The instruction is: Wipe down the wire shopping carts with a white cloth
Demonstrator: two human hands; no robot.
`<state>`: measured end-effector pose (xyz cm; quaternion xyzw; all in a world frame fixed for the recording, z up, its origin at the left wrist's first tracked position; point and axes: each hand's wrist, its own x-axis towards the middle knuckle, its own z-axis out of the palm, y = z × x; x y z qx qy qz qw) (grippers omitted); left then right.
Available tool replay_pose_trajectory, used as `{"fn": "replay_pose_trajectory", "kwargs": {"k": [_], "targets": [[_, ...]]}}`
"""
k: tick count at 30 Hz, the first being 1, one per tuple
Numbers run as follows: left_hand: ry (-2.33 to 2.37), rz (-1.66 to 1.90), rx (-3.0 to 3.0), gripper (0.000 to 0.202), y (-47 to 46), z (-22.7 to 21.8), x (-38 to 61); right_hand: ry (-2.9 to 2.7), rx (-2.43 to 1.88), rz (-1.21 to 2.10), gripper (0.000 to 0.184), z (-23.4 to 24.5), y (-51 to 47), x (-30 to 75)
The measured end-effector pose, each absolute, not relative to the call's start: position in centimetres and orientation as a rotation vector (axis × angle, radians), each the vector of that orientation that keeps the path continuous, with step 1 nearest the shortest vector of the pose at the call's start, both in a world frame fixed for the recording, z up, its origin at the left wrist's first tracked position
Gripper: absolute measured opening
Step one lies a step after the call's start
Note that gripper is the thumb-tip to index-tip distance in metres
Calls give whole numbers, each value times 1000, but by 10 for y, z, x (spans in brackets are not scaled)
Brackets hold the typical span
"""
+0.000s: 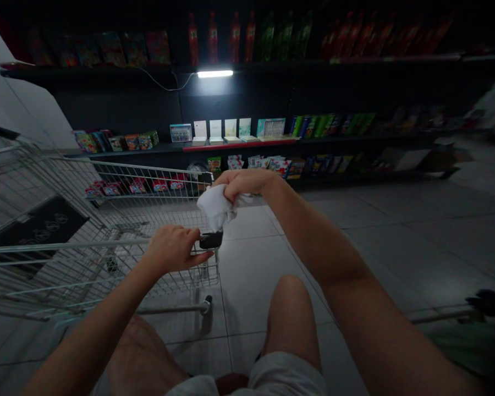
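Observation:
A wire shopping cart (132, 242) stands to the left, its near end corner capped in black plastic (211, 240). My left hand (174, 248) is closed over the cart's top rail beside that cap, thumb stretched along the near side. A crumpled white cloth (215, 207) hangs from my right hand (243, 182), whose fingers are closed around it. The cloth is just above the black cap at the cart's end; whether it touches the cart I cannot tell.
Dark shelves ahead carry several bottles (212, 38), upright booklets (215, 130), boxes and snack bags (278, 166). A lit tube lamp (215, 73) hangs under the upper shelf. My knee (292, 308) is below, over the tiled floor (251, 264).

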<state>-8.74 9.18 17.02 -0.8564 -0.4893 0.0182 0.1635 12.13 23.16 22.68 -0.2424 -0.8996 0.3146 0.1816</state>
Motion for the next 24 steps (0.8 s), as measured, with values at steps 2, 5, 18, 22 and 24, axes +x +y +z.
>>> {"fn": "replay_pose_trajectory", "kwargs": {"k": [2, 5, 18, 22, 24], "targets": [[-1403, 43, -2434, 63, 95, 170, -91, -2516, -529, 911, 24, 195, 218, 124], [-1410, 32, -2473, 66, 98, 172, -98, -2103, -451, 679, 21, 115, 183, 107], [-1830, -85, -2716, 77, 140, 190, -62, -1537, -1131, 799, 31, -67, 123, 81], [-1849, -89, -2743, 71, 146, 176, -52, -1627, -1120, 637, 47, -41, 124, 70], [-1823, -89, -2787, 67, 146, 173, -53, -1793, -1146, 640, 53, -42, 116, 53]]}}
